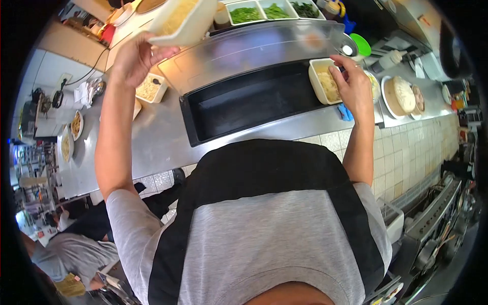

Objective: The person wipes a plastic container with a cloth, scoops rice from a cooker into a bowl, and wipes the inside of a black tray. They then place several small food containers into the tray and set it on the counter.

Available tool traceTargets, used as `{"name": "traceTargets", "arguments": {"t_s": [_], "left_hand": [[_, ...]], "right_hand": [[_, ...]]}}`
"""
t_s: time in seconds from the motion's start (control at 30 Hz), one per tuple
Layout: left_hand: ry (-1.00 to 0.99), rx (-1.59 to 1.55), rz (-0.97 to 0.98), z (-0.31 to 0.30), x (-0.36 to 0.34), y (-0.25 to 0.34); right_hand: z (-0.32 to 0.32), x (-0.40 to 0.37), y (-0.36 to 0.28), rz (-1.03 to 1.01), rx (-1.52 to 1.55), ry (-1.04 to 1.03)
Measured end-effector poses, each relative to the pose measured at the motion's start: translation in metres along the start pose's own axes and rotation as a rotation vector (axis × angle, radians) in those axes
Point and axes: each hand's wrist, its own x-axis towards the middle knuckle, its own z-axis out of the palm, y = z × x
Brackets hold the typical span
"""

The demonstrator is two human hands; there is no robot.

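My left hand (136,61) is raised at the upper left, its fingers and thumb closed on the lower edge of a white tub (204,20). That tub is tilted and holds pale yellow shredded food. On the right, my right hand (354,87) grips the rim of a smaller white container (316,84) with pale yellow pieces inside. This container sits at the right end of a long black bin (244,104). Behind the bin stands a clear lid (229,51), tilted up.
A white tub of pale crumbly food (149,89) stands left of the bin. Containers of green leaves (245,15) line the back. To the right are a blue cloth (345,112) and a plate with a white mound (403,95). Another person (76,259) is at lower left.
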Motion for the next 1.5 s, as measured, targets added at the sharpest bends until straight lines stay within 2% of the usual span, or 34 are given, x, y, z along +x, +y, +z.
{"name": "traceTargets", "arguments": {"t_s": [0.13,0.27,0.33,0.4,0.63,0.8,1.03,1.27,1.33,1.43,1.5], "left_hand": [[-0.123,-0.082,-0.197,0.064,-0.03,-0.042],[-0.273,-0.179,-0.366,0.117,-0.036,-0.108],[-0.264,-0.219,-0.405,0.158,-0.031,-0.144],[-0.261,-0.327,-0.434,0.181,-0.021,-0.167],[-0.173,-0.392,-0.296,0.243,-0.012,-0.183],[-0.075,-0.462,-0.276,0.252,-0.023,-0.187],[-0.133,-0.502,-0.286,0.255,-0.012,-0.199],[-0.116,-0.337,-0.328,0.267,0.001,-0.206],[-0.213,-0.266,-0.365,0.257,0.0,-0.193],[-0.279,-0.086,-0.401,0.225,-0.007,-0.175],[-0.175,-0.097,-0.201,0.191,-0.034,-0.15]], "right_hand": [[-0.001,-0.013,0.035,0.105,-0.049,-0.059],[0.007,-0.032,0.072,0.082,-0.29,-0.008],[0.014,-0.04,0.094,0.104,-0.29,-0.007],[0.026,-0.044,0.111,0.052,-0.349,0.037],[0.029,-0.044,0.116,0.049,-0.321,0.037],[0.029,-0.043,0.111,0.021,-0.263,0.042],[0.031,-0.045,0.107,0.026,-0.241,0.042],[0.034,-0.045,0.109,-0.047,-0.262,0.046],[0.04,-0.046,0.119,-0.061,-0.331,0.048],[0.04,-0.047,0.114,-0.017,-0.264,0.016],[0.036,-0.048,0.104,0.019,-0.232,0.015]]}}
